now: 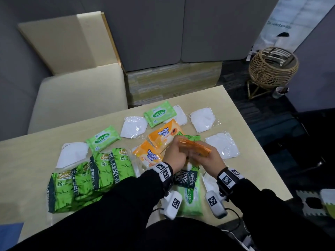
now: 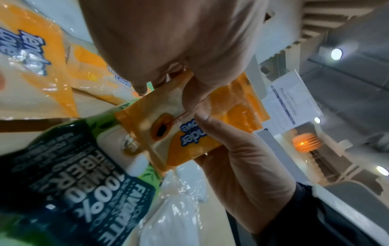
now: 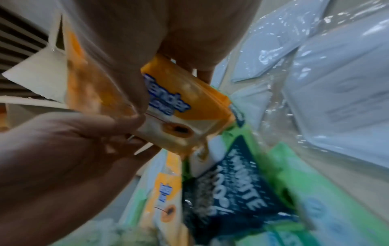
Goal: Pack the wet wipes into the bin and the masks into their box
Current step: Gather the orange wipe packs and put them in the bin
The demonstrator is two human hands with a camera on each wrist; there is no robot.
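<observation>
Wipe packs left, masks behind and right on table

An orange Tender Love wipes pack is held above the tabletop, the left hand and the right hand both gripping it, fingers curled round its edges; in the wrist views its printed face with a papaya picture shows. Just beyond the grip lie two more orange Tender Love packs, flat and overlapping. Right under the grip lies a large green Sanicare pack with a dark label. Left of the grip a bundle of green 80-sheet packs lies on the tabletop, and two small light-green Sanicare packs sit farther out. White masks in clear wrappers lie scattered around, one just right of the grip.
</observation>
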